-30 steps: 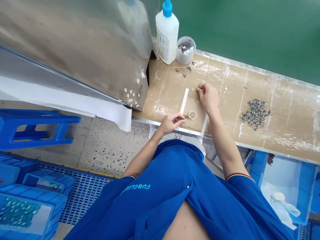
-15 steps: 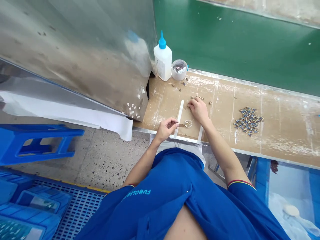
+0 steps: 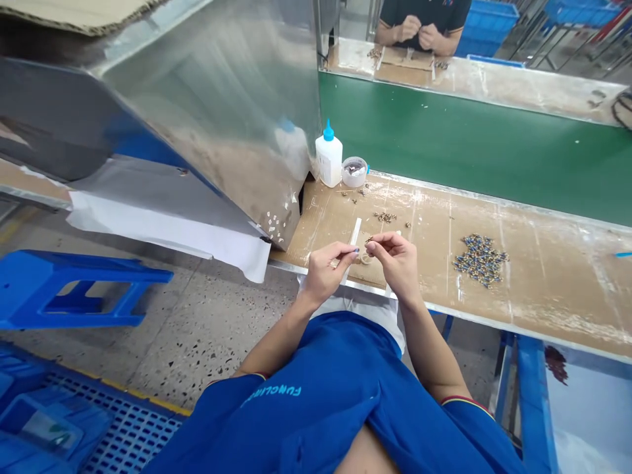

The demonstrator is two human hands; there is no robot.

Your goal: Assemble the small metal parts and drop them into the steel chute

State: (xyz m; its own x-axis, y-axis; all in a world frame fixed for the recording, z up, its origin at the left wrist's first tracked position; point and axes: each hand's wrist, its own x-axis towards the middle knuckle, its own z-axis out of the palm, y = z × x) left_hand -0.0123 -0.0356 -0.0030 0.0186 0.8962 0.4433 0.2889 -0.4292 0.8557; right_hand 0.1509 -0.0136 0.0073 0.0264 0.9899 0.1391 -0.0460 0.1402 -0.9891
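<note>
Head view: the right hand (image 3: 397, 261) pinches a tiny brass part (image 3: 370, 241), just beside the closed fingers of the left hand (image 3: 324, 268).

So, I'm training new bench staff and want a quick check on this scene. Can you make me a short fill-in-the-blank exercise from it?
The squeeze bottle beside the clear plastic tub has a ____ cap. The heap of small blue-and-gold parts lies to the ____ of the right hand. The panel along the far edge of the bench is ____.

Missing words: blue; right; green.
</note>
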